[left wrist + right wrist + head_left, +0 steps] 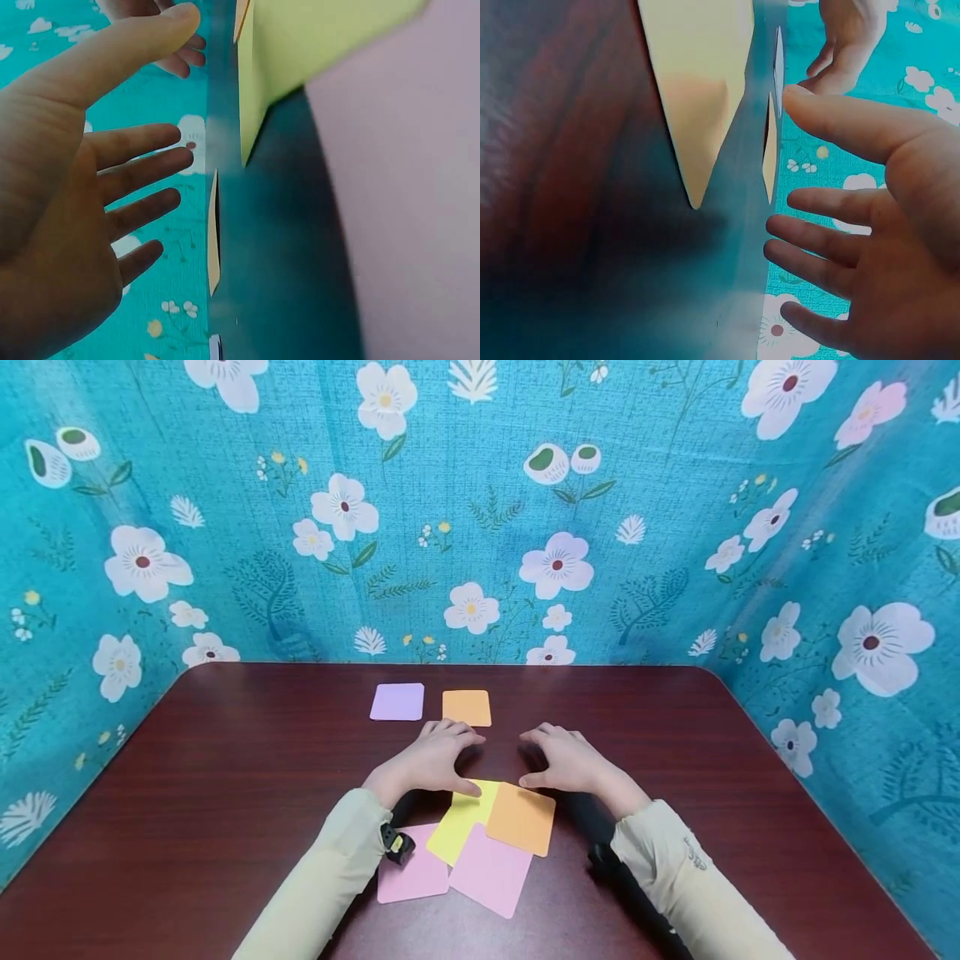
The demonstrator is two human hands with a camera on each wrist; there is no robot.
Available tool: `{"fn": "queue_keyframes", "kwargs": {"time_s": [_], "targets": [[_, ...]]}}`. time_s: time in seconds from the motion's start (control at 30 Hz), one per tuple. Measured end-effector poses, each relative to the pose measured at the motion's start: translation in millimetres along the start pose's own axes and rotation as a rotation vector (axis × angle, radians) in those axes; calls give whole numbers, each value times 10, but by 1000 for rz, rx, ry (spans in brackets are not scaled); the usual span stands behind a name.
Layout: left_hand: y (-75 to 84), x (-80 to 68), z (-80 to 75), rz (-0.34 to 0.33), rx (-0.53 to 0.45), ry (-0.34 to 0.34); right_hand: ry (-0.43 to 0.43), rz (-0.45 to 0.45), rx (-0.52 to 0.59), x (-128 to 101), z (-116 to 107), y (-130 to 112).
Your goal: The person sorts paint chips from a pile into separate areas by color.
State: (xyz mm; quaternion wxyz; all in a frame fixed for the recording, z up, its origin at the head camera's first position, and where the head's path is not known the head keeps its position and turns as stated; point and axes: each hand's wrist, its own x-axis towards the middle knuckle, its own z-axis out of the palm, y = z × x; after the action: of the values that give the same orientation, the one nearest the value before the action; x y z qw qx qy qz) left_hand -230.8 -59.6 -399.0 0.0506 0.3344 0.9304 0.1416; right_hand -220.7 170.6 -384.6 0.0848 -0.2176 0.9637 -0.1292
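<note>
My left hand (435,758) hovers over the table beside a yellow card (463,821), thumb tip overlapping its upper edge in the head view. My right hand (572,764) hovers opposite, its thumb close to the top of an orange card (522,820). Both wrist views show spread, relaxed fingers with nothing held. The orange card overlaps the yellow one and a pink card (491,870); another pink card (414,872) lies below my left wrist, partly covered. Farther back lie a purple card (397,702) and a second orange card (467,707).
The dark reddish-brown table (262,793) has rounded far corners. Behind it and along the sides hangs a turquoise floral cloth (427,552). A small black device (397,843) sits at my left wrist, and a black strap (600,835) runs under my right forearm.
</note>
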Motion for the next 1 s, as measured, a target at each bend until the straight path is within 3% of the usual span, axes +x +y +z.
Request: {"fn": "queue_keyframes", "kwargs": {"time_s": [0.13,0.47,1.0], "targets": [[99,-26,5,51,-12,-32,-3,-10,-35,-96,14,-5],[278,-53,25,100,59,-75,-1,-26,-77,-301,56,-96],[473,-24,97,85,146,-144,0,-103,-131,-515,156,-142]]}}
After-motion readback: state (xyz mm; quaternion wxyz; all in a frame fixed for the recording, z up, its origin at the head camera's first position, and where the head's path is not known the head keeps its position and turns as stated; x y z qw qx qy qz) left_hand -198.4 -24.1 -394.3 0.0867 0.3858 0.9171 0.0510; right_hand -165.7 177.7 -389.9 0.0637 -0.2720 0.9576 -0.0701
